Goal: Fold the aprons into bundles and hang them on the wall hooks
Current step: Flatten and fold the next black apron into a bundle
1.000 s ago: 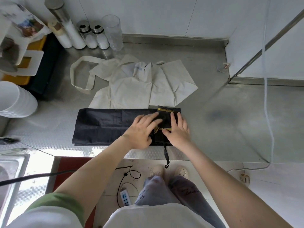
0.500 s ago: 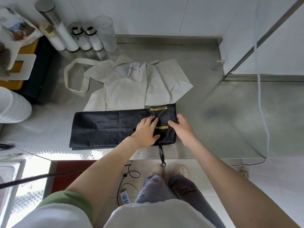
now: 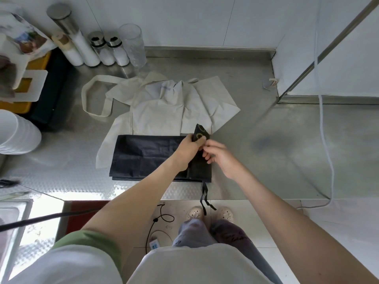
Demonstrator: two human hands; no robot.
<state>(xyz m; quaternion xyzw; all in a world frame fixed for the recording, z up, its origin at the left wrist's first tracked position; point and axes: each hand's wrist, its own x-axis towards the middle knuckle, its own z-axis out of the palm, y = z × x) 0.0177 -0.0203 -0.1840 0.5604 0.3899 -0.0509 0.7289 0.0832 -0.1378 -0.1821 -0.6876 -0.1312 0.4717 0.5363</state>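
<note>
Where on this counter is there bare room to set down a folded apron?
Widest bare patch: the steel counter right of the black apron and cream apron, up to the white cord. A narrower strip runs behind the cream apron. The left end is crowded with jars and stacked white bowls.

The left hand (image 3: 189,149) and its forearm (image 3: 160,175) hide the right-hand part of the black apron (image 3: 143,156). Gold marks (image 3: 200,133) on its raised end are too blurred to read. Whether the right hand (image 3: 217,158) grips fabric cannot be told. The cream apron (image 3: 162,107) passes under the black one. The left edge crops the stack of white bowls (image 3: 14,134) and the sink (image 3: 12,218).
</note>
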